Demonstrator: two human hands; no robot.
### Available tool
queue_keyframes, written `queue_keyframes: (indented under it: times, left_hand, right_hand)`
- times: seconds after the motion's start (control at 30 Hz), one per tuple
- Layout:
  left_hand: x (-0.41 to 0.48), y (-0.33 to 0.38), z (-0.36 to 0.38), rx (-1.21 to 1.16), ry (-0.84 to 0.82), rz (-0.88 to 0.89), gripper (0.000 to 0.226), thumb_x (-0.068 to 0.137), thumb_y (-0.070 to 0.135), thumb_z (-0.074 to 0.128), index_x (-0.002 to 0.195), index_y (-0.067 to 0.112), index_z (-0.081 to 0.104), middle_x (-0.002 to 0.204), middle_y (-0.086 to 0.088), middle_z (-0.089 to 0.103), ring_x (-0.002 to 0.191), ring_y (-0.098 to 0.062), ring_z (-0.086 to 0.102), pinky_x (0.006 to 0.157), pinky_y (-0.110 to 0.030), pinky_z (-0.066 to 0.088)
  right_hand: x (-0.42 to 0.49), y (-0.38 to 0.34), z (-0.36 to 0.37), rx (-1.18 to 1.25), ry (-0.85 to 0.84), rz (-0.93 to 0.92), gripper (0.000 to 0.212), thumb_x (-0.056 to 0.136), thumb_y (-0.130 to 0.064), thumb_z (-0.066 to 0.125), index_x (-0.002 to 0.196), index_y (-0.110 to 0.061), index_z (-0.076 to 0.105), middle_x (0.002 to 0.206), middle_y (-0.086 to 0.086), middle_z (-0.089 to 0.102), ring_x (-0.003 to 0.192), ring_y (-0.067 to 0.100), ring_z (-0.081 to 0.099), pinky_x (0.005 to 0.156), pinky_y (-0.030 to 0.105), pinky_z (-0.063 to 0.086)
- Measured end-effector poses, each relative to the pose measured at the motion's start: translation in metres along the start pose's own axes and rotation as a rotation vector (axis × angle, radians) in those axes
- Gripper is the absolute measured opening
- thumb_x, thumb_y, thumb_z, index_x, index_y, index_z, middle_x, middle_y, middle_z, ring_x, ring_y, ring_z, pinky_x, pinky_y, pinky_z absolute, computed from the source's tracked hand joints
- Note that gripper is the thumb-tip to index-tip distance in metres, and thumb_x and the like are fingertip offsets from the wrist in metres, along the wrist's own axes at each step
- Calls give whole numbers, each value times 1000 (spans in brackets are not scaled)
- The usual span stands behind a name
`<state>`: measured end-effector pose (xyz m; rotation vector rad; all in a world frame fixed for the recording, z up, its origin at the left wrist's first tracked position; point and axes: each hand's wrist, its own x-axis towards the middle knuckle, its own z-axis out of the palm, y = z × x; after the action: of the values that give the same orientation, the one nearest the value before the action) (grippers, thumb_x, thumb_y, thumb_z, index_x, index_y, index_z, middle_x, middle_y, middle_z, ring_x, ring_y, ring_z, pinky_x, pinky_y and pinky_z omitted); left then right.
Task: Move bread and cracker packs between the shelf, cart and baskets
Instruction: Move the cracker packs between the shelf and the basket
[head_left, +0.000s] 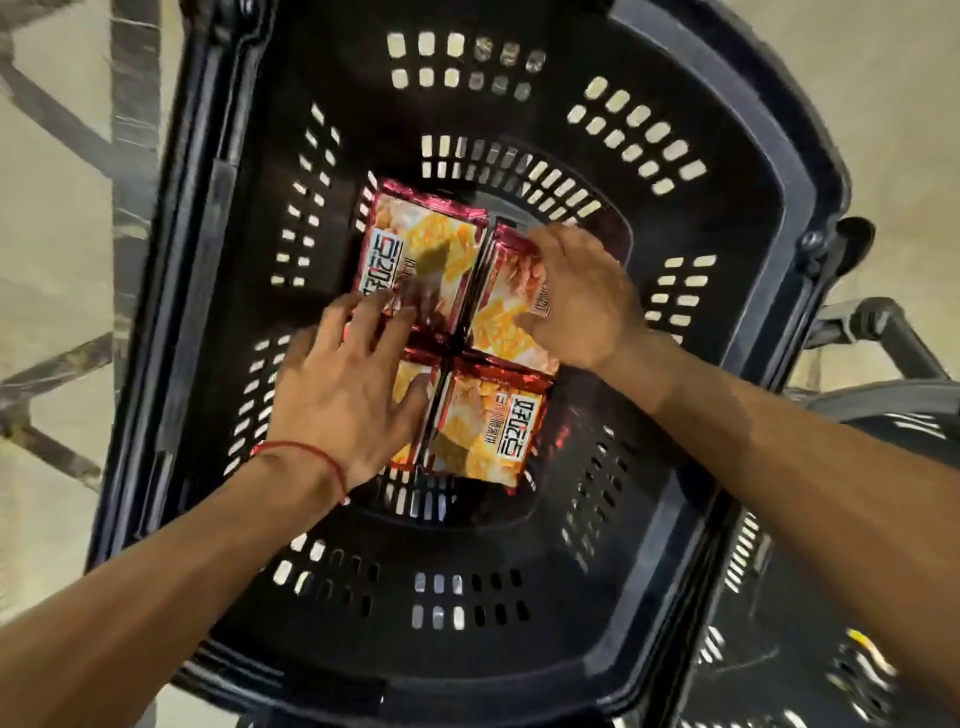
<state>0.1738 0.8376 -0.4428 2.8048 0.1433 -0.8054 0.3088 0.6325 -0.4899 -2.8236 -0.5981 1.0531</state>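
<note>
Head view, looking straight down into a black slotted basket (737, 218) standing on a pale floor (52, 270)

Four cracker packs lie flat on the basket bottom in a two-by-two block, edges touching: far-left pack (426, 249), far-right pack (511, 291), near-right pack (493, 426), near-left pack (405, 382). The last is mostly hidden under the left hand (337, 395).

Left hand: fingers (363, 312) straight and spread apart, palm down on the near-left pack, tips reaching the near edge of the far-left pack. Nothing is gripped. It reads as a flat press that keeps the left column from sliding. A red thread (306, 452) circles that wrist.

Right hand (576, 296): lies over the far-right pack, thumb on the printed face, its fingers (561, 239) draped toward the outer edge. Cannot tell whether they clamp the edge or only rest there.

Judgement: the step in hand is squaring up the block – packs laid flat and butted together use the bottom well and leave a level bed for another layer. Equally, the right hand may be starting to lift its pack out; the picture does not settle which.

Risk: the wrappers look glossy, so a sideways nudge could skew a neighbouring pack.

At right, outside the basket, a dark handle (883, 327) and part of a second slotted container (779, 623) – too dim to identify further
</note>
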Motion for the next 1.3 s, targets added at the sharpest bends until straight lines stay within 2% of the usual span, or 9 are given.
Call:
queue_keyframes:
  times: [0.17,0.4,0.63,0.73,0.87,1.0,1.13,1.2,1.3]
  left_hand:
    - [6,0,8,-18,-38,10,63,97,54,47,151,23,37,153,-3,36,144,-25,29,107,-52,42]
    - [1,-2,10,-54,-50,-9,65,96,51,51,152,21,38,151,-3,39,141,-25,32,102,-53,44]
    - [-5,-2,0,-101,-74,-48,63,97,50,51,151,20,39,150,-4,40,139,-27,36,100,-52,46]
    - [-6,-1,-4,-161,-57,-73,62,97,49,51,151,19,39,149,-4,40,137,-27,37,98,-51,49]
    - [2,-4,-1,-314,-26,-138,59,97,46,51,150,22,38,153,-3,38,139,-25,36,103,-48,48]
    - [31,-9,13,-400,-8,-215,69,101,45,50,158,14,25,166,-5,21,150,-24,22,121,-37,25]
    - [64,-6,36,-480,-124,-296,83,105,45,44,161,11,-8,170,-4,-9,156,-16,-7,119,-23,-8]
    - [76,-2,49,-517,-78,-354,86,104,44,48,161,8,-5,170,-11,-1,157,-22,1,124,-27,-5]
    - [85,6,62,-545,63,-429,92,95,39,66,161,6,10,162,-18,18,149,-31,21,125,-42,23]
  right_hand:
    - [19,4,18,49,-162,105,118,83,-43,85,167,-17,7,171,7,21,155,29,24,126,47,25]
    - [18,1,11,-122,-190,149,81,85,-46,82,150,-18,44,149,9,51,141,31,41,117,55,32]
    - [-5,-5,-9,161,-119,173,77,90,-39,79,151,-13,40,150,8,47,140,29,41,119,50,35]
    - [-22,-1,-16,439,5,302,63,90,-35,80,139,-16,45,122,5,68,113,27,67,99,47,54]
    - [-37,-2,-16,700,132,397,42,95,-36,75,123,-16,51,93,-12,66,81,4,65,70,24,52]
    - [-39,-15,1,878,284,536,73,92,-58,69,146,-15,46,126,4,69,116,23,67,102,48,55]
    - [-33,-22,17,1045,340,570,55,97,-39,71,144,-21,50,125,-11,69,117,9,65,109,40,51]
    - [-32,-23,25,1049,347,573,49,99,-39,70,139,-20,50,115,-13,69,107,4,66,103,38,54]
    - [-33,-23,31,1020,332,566,52,101,-39,65,144,-20,42,118,-12,65,112,9,63,102,36,52]
